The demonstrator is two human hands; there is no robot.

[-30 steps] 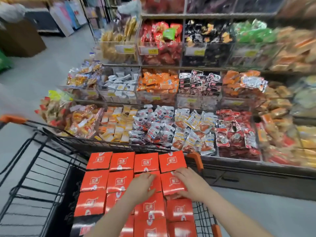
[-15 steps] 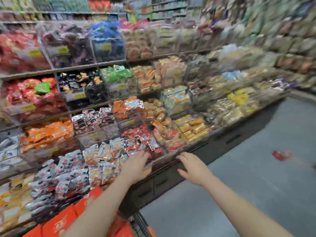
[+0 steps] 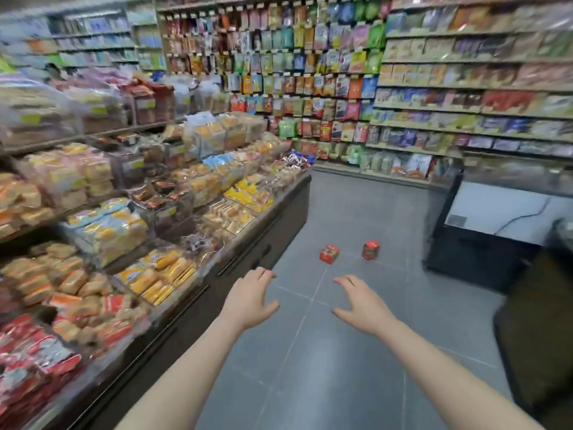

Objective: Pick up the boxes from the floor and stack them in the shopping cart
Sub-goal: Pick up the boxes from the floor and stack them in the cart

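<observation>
Trouble lies in reach: left hand [image 3: 251, 301] and right hand [image 3: 362, 304], both spread and empty, hover well short of two red boxes [image 3: 329, 253] sitting apart on the floor [image 3: 310, 367], so one grab could miss either.

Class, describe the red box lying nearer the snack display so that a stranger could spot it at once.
Start at the long dark-fronted snack display on the left and look out over the grey tiled floor. Two small red boxes lie there, apart from each other, beyond the open left hand and right hand. The small red cardboard box wanted is the left one; its neighbour lies nearer the black freezer.
</observation>
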